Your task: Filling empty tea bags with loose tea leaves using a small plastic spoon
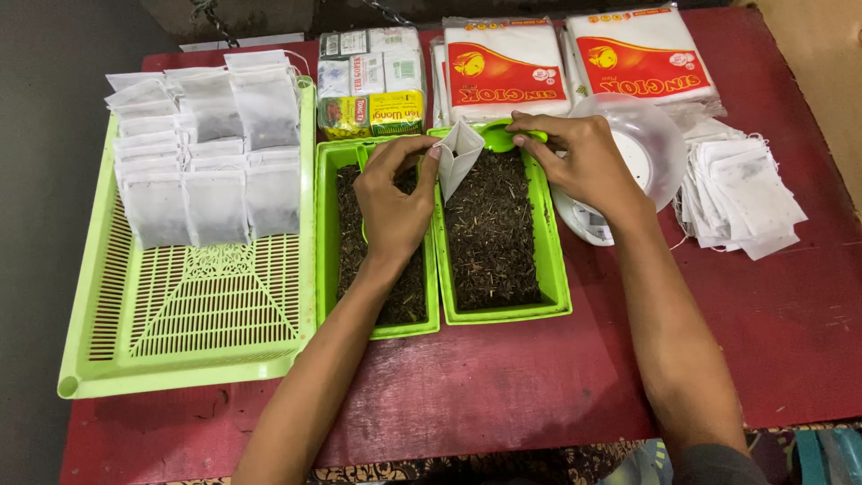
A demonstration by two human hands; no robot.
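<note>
Nearest me I see the red surface [503, 377], matte and a little worn, with both bare forearms reaching up across it. On it sit two glossy lime-green plastic bins side by side, each a long rectangle running away from me and filled with dark, stringy loose tea: the left bin [329, 269] and the right bin [554, 278]. My left hand [392, 205] hovers over the left bin, thumb and fingers pinched on the edge of a small white paper bag [458, 154]. The bag is thin and fibrous, its mouth spread open toward the right, its long axis tilted from lower left up to upper right; it hangs above the divide between the bins, just right of the left hand. My right hand [584, 162] is closed on the handle of a green plastic scoop [503, 136], which lies crosswise just beyond the bag's mouth. Left of the bins is a slotted green tray [180, 314] carrying rows of filled white bags [202, 148]. Right of my right hand lie a clear domed bowl [660, 144] and a loose heap of flat empty bags [741, 193]. Farthest off stand wrapped packs [503, 67]
</note>
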